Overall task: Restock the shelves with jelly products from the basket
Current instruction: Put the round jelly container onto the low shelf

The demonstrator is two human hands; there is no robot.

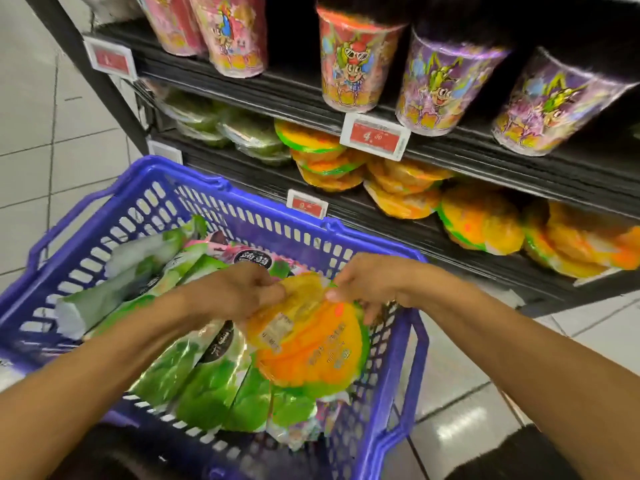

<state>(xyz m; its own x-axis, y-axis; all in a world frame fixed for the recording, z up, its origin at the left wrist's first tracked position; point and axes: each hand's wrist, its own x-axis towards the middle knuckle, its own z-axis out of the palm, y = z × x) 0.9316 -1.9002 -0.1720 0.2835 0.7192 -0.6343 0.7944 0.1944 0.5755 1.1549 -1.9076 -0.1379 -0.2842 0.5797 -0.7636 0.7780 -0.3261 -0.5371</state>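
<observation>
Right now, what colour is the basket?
The basket is blue-purple, seen best in the head view.

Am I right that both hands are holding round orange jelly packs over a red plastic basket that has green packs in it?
Not quite: the plastic basket is blue, not red, as the head view shows. The rest stands: the left hand and the right hand both hold the round orange jelly packs over it, with green packs inside.

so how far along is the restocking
Partway. The shelved orange packs are stacked on the lower shelf. The left hand and right hand both pinch an orange jelly pack over the basket. The green packs in the basket are left to shelve.
</observation>
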